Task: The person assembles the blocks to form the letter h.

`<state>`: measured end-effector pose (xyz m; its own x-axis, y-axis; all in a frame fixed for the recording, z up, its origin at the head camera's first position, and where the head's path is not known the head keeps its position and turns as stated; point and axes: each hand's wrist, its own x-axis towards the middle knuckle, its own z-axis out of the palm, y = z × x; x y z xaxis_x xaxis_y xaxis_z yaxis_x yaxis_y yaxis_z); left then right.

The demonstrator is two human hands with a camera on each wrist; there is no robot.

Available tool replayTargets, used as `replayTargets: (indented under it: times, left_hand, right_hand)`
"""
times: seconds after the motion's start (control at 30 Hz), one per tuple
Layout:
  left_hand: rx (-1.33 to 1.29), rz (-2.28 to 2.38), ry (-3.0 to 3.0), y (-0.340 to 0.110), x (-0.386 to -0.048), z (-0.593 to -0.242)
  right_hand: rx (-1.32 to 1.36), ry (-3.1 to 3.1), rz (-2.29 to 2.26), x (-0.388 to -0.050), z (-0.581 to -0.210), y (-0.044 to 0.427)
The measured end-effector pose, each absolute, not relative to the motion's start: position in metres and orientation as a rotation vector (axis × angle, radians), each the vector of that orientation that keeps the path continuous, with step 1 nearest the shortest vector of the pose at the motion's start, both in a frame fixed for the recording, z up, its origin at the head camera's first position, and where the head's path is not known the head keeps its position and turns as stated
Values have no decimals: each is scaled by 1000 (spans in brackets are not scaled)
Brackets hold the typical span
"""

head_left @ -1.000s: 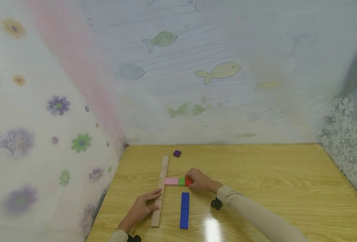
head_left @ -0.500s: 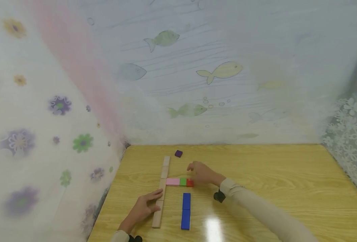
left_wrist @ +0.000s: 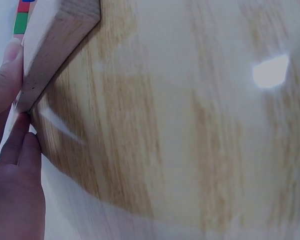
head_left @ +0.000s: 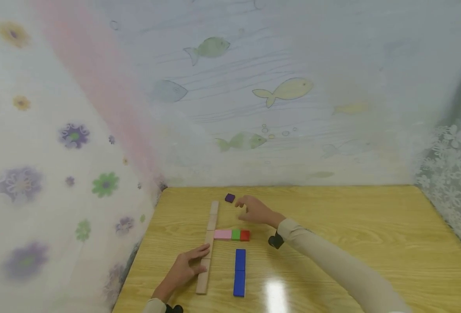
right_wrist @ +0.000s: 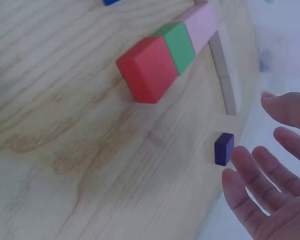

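My left hand point(head_left: 183, 270) rests against a row of plain wooden blocks point(head_left: 202, 278), with thumb and fingers touching its left side and top. In the left wrist view, the near end of a wooden block point(left_wrist: 60, 45) stands beside the thumb. From that row a pink block point(head_left: 223, 234), a green block point(head_left: 236, 235) and a red block point(head_left: 245, 235) extend rightward, touching end to end. My right hand point(head_left: 257, 210) hovers with spread, slightly bent fingers beyond the red block, holding nothing. Just left of its fingertips lies a small dark purple block point(head_left: 230, 198), apart from the others.
Two blue blocks point(head_left: 240, 273) lie end to end in front of the coloured row, parallel to the wooden one. The wood-grain table point(head_left: 355, 243) extends to the right. A painted wall point(head_left: 293, 165) rises behind its back edge.
My right hand has let go of the red block and moved back and slightly left, close to the purple block. The left hand stays in place on the wooden row.
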<state>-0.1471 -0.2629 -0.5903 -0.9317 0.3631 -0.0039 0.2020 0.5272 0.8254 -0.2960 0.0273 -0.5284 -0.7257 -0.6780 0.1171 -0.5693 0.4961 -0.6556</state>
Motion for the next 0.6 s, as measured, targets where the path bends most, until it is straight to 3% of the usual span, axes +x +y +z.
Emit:
replayTargets:
  times: [0.23, 0.6]
  left_hand:
    - [486, 1363, 2573, -259, -143, -575]
    - [525, 1428, 2543, -265, -146, -587]
  right_hand:
    - [-1048, 2566, -1077, -306, -531, 16]
    - [-959, 2578, -1247, -328, -535, 2]
